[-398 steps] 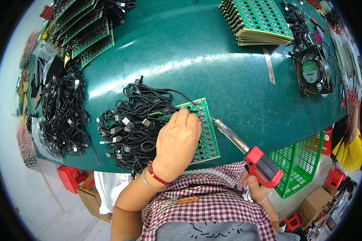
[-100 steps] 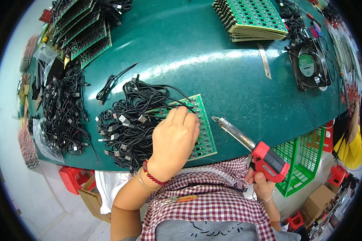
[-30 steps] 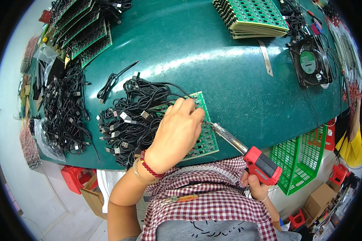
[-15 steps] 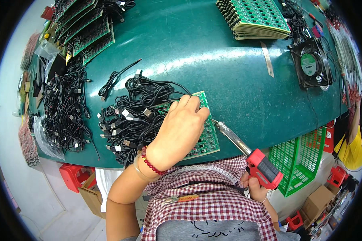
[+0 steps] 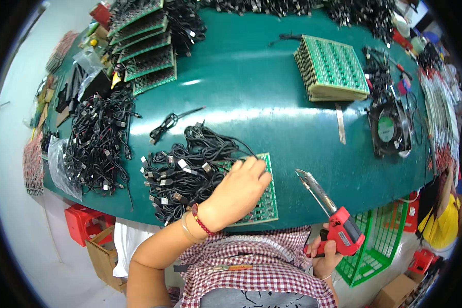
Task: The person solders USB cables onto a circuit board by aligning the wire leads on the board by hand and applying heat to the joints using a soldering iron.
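Observation:
My left hand (image 5: 237, 191) is closed above a green circuit board (image 5: 264, 208) at the table's near edge. Its fingertips pinch the end of a black USB cable (image 5: 239, 140) at the board's far edge; the exact grip is hidden by the fingers. A heap of black USB cables (image 5: 182, 177) covers the board's left part and spreads beyond it. In my right hand (image 5: 327, 256) is a red and black soldering gun (image 5: 346, 231), held by its handle. Its metal tip points up and left, a little right of the board and apart from it.
One loose cable (image 5: 169, 124) lies beyond the heap. Further left are a cable pile (image 5: 97, 141) and stacked boards with cables (image 5: 151, 59). A stack of bare boards (image 5: 336, 66), a metal strip (image 5: 341, 123) and a black fan (image 5: 389, 128) stand right. A green basket (image 5: 382, 238) is below the table edge.
The soldering gun's tip has drawn away to the right from the board and my left fingers. My left hand stays over the board. The whole view has shifted, showing more of the table's far side.

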Tool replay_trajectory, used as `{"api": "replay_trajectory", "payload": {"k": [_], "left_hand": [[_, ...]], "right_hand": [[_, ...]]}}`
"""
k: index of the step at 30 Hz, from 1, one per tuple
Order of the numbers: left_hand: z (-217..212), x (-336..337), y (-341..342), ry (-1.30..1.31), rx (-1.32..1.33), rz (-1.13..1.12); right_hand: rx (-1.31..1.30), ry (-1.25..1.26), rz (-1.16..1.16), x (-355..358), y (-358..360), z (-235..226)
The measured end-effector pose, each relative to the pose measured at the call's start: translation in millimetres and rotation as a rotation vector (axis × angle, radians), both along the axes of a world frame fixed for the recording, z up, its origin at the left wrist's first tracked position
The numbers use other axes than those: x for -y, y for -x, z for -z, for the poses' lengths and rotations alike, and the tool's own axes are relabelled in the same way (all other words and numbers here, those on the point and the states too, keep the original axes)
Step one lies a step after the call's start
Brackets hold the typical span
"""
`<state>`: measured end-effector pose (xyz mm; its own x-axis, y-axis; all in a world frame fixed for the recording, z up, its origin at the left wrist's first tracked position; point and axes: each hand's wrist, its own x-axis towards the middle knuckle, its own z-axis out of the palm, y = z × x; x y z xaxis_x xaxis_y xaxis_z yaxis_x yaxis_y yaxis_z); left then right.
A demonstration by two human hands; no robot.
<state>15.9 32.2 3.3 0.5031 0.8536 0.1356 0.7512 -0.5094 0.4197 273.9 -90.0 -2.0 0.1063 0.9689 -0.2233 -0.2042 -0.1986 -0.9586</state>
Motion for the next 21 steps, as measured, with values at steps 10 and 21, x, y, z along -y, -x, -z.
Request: {"api": "replay_trajectory", "payload": {"k": [10,21], "left_hand": [[-20.6,-79.6,113.8,-0.288,-0.202,-0.436],[-28.1,-80.7,132.4,-0.105,0.255,-0.358]], "right_hand": [[-0.063,-0.087,0.132,-15.3,-2.2,-8.5],[-0.067,-0.127,0.176,-14.2,-2.0,-8.4]]}}
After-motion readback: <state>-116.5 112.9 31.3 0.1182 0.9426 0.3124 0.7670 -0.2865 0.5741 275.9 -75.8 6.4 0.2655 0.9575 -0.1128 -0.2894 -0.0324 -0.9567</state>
